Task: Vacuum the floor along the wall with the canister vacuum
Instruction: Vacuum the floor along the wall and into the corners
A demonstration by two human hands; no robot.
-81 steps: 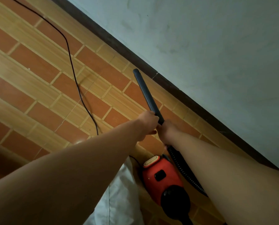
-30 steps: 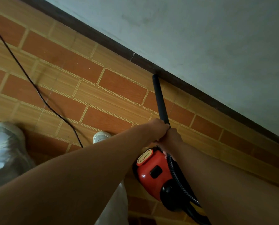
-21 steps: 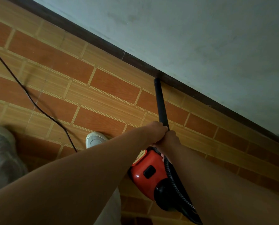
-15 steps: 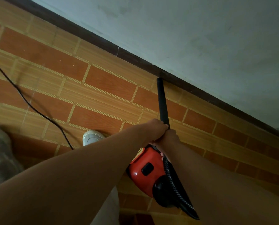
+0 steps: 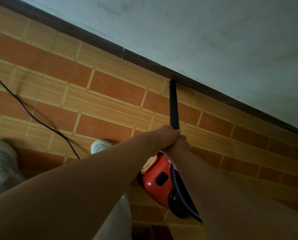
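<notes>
Left edge of frame: power cord (image 5: 40, 116) runs diagonally across the floor (image 5: 110, 87) from mid-left down toward centre. It's well apart from the nozzle, so I judge no snag risk for now. A blurred pale shape sits at far left; probably a leg, can't tell. A shoe (image 5: 99, 147) is just left of my forearms.

Centre:
- Left grip (image 5: 167, 135) is wrapped closed around the wand (image 5: 173, 104) and sits higher on the tube.
- Right grip (image 5: 179, 147) butts against it from below. It's also closed, at about the point where the wand meets the ribbed hose (image 5: 179, 193).
- Fingers on both are mostly hidden from this angle.

Key relation:
- The wand's long axis runs almost straight up the frame from the grips, and its tip sits at the baseboard (image 5: 144, 63), on or touching the floor-wall seam.
- The left grip is the one nearer the tip.
- The baseboard runs diagonally from upper left to right edge, so the wand meets it at a slant, not parallel.

My read: the next stroke has to track that diagonal with the tip kept on the seam, and the left grip does the steering.

Below the grips: the red canister vacuum (image 5: 157, 181) is on the floor, lower centre, partly behind my right forearm. The hose loops off its lower end. It looks short on slack, so I expect the canister will need to follow.

Right: the wall (image 5: 214, 32) fills the upper right, and the floor strip along it out to the right edge is my guess for what's left.
</notes>
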